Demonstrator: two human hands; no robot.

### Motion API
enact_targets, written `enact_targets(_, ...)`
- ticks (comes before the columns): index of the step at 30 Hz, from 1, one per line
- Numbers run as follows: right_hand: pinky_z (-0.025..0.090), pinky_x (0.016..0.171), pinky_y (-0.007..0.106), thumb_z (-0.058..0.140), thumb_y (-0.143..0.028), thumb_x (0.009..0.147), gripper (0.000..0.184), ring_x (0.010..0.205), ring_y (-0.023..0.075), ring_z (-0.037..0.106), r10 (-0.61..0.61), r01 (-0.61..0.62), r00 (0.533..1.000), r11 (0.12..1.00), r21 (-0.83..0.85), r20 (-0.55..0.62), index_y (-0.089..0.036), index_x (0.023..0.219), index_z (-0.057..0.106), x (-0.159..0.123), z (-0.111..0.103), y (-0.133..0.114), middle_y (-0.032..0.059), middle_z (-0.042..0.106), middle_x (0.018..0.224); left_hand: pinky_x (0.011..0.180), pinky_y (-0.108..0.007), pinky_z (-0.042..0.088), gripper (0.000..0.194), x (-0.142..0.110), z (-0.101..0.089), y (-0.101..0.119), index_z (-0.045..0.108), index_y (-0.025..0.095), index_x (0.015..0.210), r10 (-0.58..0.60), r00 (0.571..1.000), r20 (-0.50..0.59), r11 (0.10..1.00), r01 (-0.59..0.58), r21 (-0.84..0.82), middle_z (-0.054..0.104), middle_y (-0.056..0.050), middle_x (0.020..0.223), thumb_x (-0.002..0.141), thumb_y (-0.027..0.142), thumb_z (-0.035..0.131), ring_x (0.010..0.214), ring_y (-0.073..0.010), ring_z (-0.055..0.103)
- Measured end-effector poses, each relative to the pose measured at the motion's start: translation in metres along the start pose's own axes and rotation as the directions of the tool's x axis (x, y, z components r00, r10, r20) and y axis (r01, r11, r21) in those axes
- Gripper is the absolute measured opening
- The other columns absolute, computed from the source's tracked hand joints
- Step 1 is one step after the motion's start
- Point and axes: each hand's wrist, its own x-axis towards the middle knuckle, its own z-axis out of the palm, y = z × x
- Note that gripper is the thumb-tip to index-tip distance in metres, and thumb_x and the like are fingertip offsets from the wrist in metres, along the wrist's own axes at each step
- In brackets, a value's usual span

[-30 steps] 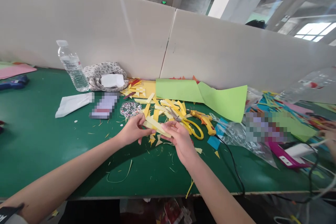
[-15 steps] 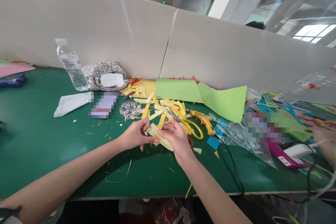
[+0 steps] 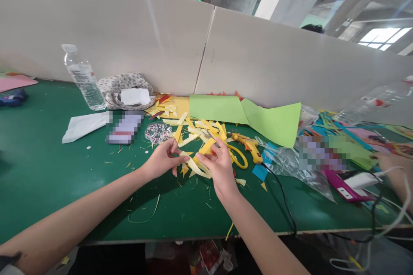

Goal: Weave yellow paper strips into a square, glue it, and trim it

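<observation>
Between my hands, over the green table [image 3: 97,206], is a pale yellow paper strip [image 3: 195,166] bent into a curve. My left hand [image 3: 166,157] pinches its left end between thumb and fingers. Thumb and fingers of my right hand [image 3: 219,159] grip the strip's other part together with a deeper yellow strip [image 3: 206,146]. Behind my hands lies a heap of yellow paper strips [image 3: 190,137]. Yellow-handled scissors [image 3: 240,159] rest just beyond my right hand, their blades partly hidden by it. A yellow glue gun [image 3: 251,146] lies to their right.
A water bottle [image 3: 84,79], patterned cloth pouch [image 3: 124,90], white tissue [image 3: 85,126] and phone [image 3: 125,128] stand or lie left. Green paper [image 3: 274,122] leans by the partition [image 3: 145,38]. Right are a plastic bag [image 3: 293,167], a magenta power strip [image 3: 345,187] and another person's hand [image 3: 393,167].
The pale strip, flatter before, now bows into an open curve between my hands. My right fingers have lifted and spread somewhat. The whole view has shifted slightly.
</observation>
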Motion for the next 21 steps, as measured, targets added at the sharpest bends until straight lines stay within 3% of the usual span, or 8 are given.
enact_targets(3, 0.051, 0.083, 0.036, 0.078, -0.025, 0.054, 0.089, 0.082, 0.0154, 0.063, -0.049, 0.049, 0.999, 0.999, -0.010, 0.009, -0.027, 0.131, 0.035, 0.001, -0.002, -0.001, 0.0110, 0.049, 0.128, 0.029, -0.016, 0.035, 0.045, 0.000, 0.001, 0.002, 0.026, 0.022, 0.069, -0.013, 1.000, -0.009, 1.000, 0.013, -0.024, 0.064, 0.003, 0.073, 0.068, 0.030, 0.070, 0.032, -0.0060, 0.052)
enact_targets(6, 0.050, 0.085, 0.038, 0.076, -0.027, 0.060, 0.087, 0.088, 0.0187, 0.063, -0.079, 0.079, 0.994, 0.997, 0.008, 0.075, -0.023, 0.134, 0.031, 0.000, -0.002, -0.001, 0.0081, 0.064, 0.106, 0.033, -0.016, 0.035, 0.045, 0.000, 0.002, 0.006, 0.026, 0.021, 0.069, -0.023, 0.999, -0.040, 0.999, 0.021, -0.043, 0.060, 0.007, 0.067, 0.067, 0.027, 0.070, 0.036, -0.0059, 0.054)
enact_targets(10, 0.051, 0.084, 0.037, 0.075, -0.030, 0.062, 0.087, 0.087, 0.0203, 0.065, -0.055, 0.068, 0.985, 0.995, -0.077, 0.162, -0.021, 0.136, 0.030, -0.002, -0.001, 0.002, 0.0038, 0.070, 0.087, 0.043, -0.016, 0.041, 0.045, 0.000, 0.005, 0.011, 0.027, 0.021, 0.068, -0.009, 0.997, -0.077, 0.996, 0.003, -0.087, 0.047, 0.011, 0.058, 0.065, 0.024, 0.072, 0.050, -0.0075, 0.060)
enact_targets(17, 0.052, 0.077, 0.039, 0.070, -0.037, 0.065, 0.055, 0.083, 0.0229, 0.066, -0.078, 0.122, 0.982, 0.957, -0.265, 0.174, -0.017, 0.114, 0.056, 0.003, -0.007, 0.002, 0.0067, 0.071, 0.085, 0.062, -0.022, 0.049, 0.039, 0.003, 0.001, 0.006, 0.032, 0.020, 0.069, 0.034, 0.990, -0.135, 0.991, -0.051, -0.127, 0.046, 0.008, 0.062, 0.066, 0.024, 0.071, 0.066, -0.0093, 0.061)
enact_targets(21, 0.054, 0.071, 0.038, 0.073, -0.034, 0.062, 0.047, 0.076, 0.0222, 0.066, -0.165, 0.192, 0.979, 0.941, -0.277, 0.117, -0.017, 0.104, 0.062, 0.005, -0.011, -0.007, 0.0059, 0.071, 0.081, 0.058, -0.018, 0.046, 0.036, 0.004, -0.006, 0.007, 0.036, 0.019, 0.068, 0.036, 0.974, -0.225, 0.997, -0.052, -0.064, 0.047, 0.007, 0.062, 0.066, 0.025, 0.071, 0.068, -0.0092, 0.060)
